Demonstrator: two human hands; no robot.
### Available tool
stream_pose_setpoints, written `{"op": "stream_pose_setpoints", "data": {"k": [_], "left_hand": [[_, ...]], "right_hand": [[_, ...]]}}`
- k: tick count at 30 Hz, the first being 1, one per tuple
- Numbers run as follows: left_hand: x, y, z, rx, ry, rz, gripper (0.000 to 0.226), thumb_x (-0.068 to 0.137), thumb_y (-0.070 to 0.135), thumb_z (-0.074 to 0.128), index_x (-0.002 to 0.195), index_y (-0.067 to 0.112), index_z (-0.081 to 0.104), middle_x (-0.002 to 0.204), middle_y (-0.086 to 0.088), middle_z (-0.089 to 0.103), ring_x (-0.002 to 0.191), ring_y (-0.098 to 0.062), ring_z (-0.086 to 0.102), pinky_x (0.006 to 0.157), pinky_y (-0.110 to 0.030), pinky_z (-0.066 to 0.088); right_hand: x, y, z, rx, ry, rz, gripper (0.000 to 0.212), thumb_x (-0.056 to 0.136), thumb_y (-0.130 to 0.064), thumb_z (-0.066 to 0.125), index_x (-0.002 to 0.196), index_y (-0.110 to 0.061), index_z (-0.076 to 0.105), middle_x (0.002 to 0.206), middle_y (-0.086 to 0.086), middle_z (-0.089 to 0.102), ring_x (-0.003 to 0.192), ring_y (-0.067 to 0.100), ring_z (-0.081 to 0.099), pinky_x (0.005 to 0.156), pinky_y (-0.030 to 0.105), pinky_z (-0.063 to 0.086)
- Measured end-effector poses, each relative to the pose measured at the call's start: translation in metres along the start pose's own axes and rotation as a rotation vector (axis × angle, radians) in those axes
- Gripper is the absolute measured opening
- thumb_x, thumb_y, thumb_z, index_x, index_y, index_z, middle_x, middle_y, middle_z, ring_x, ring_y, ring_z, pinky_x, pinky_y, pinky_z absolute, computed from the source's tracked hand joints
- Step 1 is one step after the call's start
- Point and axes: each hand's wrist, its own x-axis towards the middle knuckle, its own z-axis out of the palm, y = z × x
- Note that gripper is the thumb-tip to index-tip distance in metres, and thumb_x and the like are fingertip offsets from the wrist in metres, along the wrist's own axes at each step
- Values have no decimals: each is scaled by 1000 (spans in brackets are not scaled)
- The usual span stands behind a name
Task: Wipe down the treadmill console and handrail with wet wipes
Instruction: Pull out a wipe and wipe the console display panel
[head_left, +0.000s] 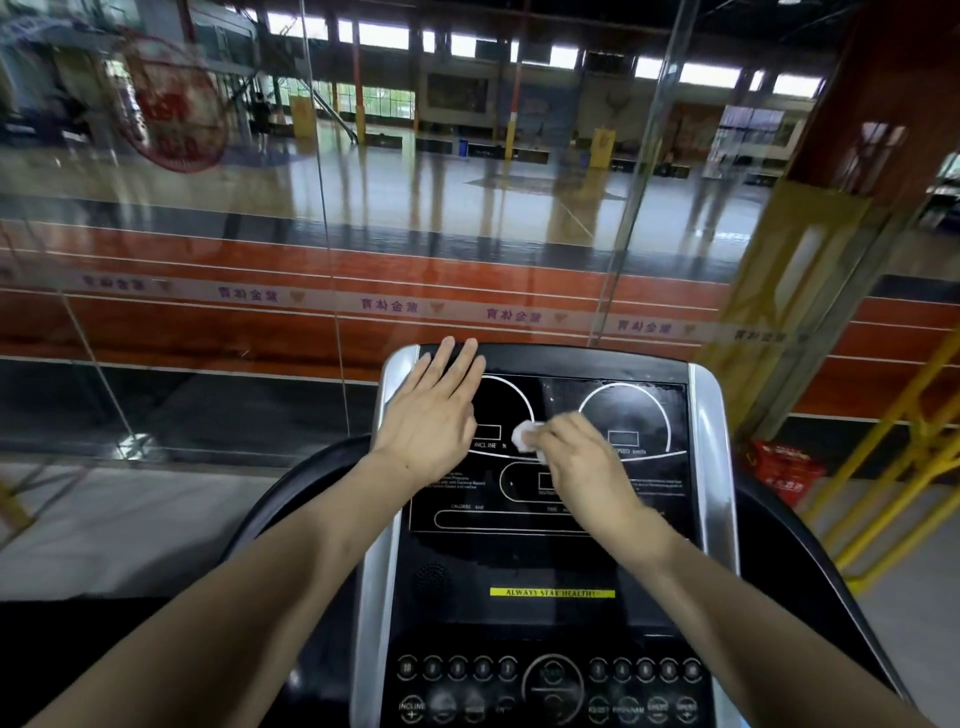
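Red bag (784, 470) beside yellow railing (893, 467), behind glass.

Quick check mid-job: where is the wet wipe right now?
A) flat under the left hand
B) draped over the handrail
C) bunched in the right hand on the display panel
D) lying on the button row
C: the right hand grips the bunched white wipe against the black display panel, while the left hand lies flat and holds nothing.

The console (550, 571) is finished in black, edged with silver side strips (714, 467) and marked with white curved lines and lettering. A yellow label (552, 593) with dark lettering is set across its middle. A white wipe (524, 436) is seen on the black display. A red bag (784, 467) and yellow railings (883, 467) are seen at the right.
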Motion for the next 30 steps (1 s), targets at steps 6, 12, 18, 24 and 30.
{"op": "stream_pose_setpoints", "data": {"k": [6, 12, 18, 24, 30], "left_hand": [[2, 5, -7, -7, -10, -5, 76, 92, 38, 11, 165, 20, 19, 175, -4, 6, 162, -26, -1, 132, -44, 7], [3, 11, -7, -6, -15, 4, 76, 92, 37, 11, 166, 21, 18, 175, -3, 3, 162, -23, -5, 132, -44, 3], [17, 27, -10, -43, -28, 50, 75, 92, 39, 11, 165, 27, 19, 175, 0, 1, 161, -21, -7, 131, -43, -2], [17, 30, -4, -47, -7, 31, 73, 93, 39, 14, 166, 28, 19, 175, -1, 1, 161, -22, -9, 131, -46, -2], [17, 36, -2, -59, 21, -9, 64, 102, 46, 13, 165, 32, 22, 175, 0, 2, 161, -23, -9, 131, -48, 0]], "right_hand": [[37, 26, -2, -47, 89, 143, 28, 79, 14, 66, 96, -6, 74, 78, 8, 58, 77, 32, 54, 56, 46, 52], [-25, 10, -7, 12, -20, 8, 39, 79, 19, 68, 104, -10, 73, 87, 2, 64, 81, 24, 56, 67, 41, 55], [35, 37, -14, -58, 132, 169, 24, 82, 7, 62, 96, -7, 76, 77, 6, 60, 74, 32, 56, 51, 46, 53], [-36, 18, -18, 32, 3, 25, 41, 76, 22, 73, 104, -8, 75, 87, 1, 64, 82, 23, 56, 67, 38, 54], [30, 55, -23, -67, 82, 158, 25, 82, 7, 65, 99, -8, 75, 78, 9, 58, 76, 34, 55, 54, 50, 52]]}}
